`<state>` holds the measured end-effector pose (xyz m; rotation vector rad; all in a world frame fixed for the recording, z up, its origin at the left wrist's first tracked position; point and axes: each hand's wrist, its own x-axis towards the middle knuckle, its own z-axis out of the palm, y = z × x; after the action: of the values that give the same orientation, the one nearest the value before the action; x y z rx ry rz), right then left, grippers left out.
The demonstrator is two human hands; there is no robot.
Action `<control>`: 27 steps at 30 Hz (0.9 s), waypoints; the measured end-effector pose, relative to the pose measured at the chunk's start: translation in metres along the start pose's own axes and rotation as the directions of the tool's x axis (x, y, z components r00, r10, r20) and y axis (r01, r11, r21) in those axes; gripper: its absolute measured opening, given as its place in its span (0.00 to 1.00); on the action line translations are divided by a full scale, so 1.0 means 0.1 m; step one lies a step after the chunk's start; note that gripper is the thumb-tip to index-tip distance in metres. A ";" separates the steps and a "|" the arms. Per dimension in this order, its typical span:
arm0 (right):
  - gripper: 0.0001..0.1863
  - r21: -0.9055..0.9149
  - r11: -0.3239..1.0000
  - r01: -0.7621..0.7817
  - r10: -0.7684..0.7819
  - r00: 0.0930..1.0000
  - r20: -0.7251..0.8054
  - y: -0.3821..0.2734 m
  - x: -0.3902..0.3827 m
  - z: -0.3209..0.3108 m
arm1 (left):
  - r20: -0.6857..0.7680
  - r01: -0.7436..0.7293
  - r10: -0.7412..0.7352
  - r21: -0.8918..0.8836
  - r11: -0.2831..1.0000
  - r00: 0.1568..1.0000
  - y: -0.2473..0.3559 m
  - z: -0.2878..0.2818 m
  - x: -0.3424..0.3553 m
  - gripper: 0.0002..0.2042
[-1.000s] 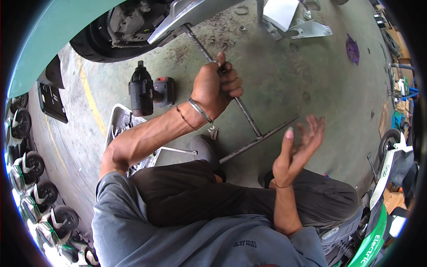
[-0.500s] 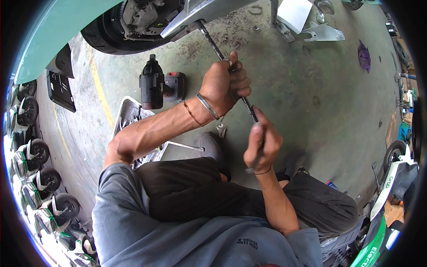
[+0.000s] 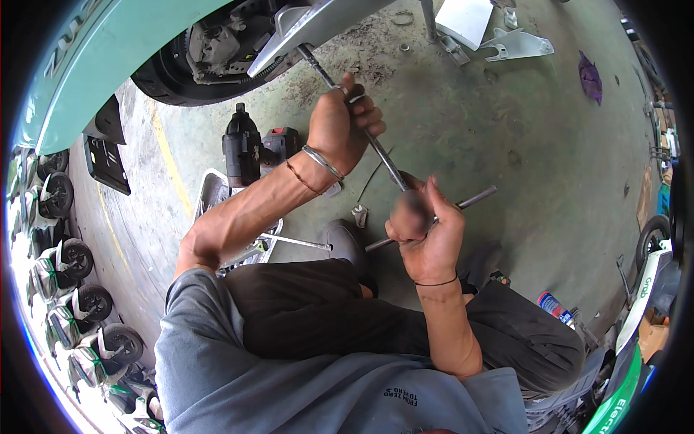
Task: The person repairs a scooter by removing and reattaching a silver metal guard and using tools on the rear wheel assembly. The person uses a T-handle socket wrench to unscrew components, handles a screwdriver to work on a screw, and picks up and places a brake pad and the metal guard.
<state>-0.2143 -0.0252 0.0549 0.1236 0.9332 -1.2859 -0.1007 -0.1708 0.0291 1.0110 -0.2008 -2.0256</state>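
My left hand (image 3: 337,123) is closed round the upper shaft of a steel T-handle wrench (image 3: 381,152), which slopes up to the underside of a silver frame piece (image 3: 285,40) on a mint-green scooter (image 3: 72,87), beside its black rear wheel (image 3: 163,87). Lower down, my right hand (image 3: 434,242) wraps round the junction with the crossbar (image 3: 479,195), whose ends stick out on either side. A blurred patch covers part of its fingers.
An impact driver (image 3: 242,145) lies beside a metal tool tray (image 3: 206,188). Silver brackets (image 3: 517,45), a white panel (image 3: 463,18) and a purple cloth (image 3: 590,76) lie farther back. A spray can (image 3: 554,307) is by my right knee. Parked scooters (image 3: 79,257) line the left.
My right hand, open beside the crossbar a second ago, has closed on the handle. The crossbar, hidden half a second ago, shows again. My left hand keeps its grip on the shaft.
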 end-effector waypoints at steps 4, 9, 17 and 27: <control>0.23 -0.094 0.992 -0.084 0.096 0.985 0.141 -0.08 -0.06 -0.26 | -0.027 -0.037 0.037 0.014 0.999 0.999 -0.05 -0.07 0.09 0.14; 0.15 -0.562 0.796 0.223 -0.279 0.960 -0.014 -0.51 -0.26 -0.86 | 0.103 0.090 -0.120 0.257 0.962 0.987 -0.45 0.36 0.16 0.10; 0.15 -0.835 0.083 0.545 -0.729 0.604 0.322 -1.30 0.31 -0.48 | 0.377 -0.120 0.017 0.251 0.960 0.926 -0.25 1.40 0.88 0.10; 0.12 -0.793 -0.275 0.543 -0.645 0.507 0.571 -1.59 0.52 -0.44 | 0.425 -0.148 0.078 0.133 0.980 0.902 -0.22 1.30 1.21 0.10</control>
<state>-0.3736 -0.0924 0.0570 -1.6889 1.9198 -1.2276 -0.2469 -0.2745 0.0341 0.6273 -0.6486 -2.1212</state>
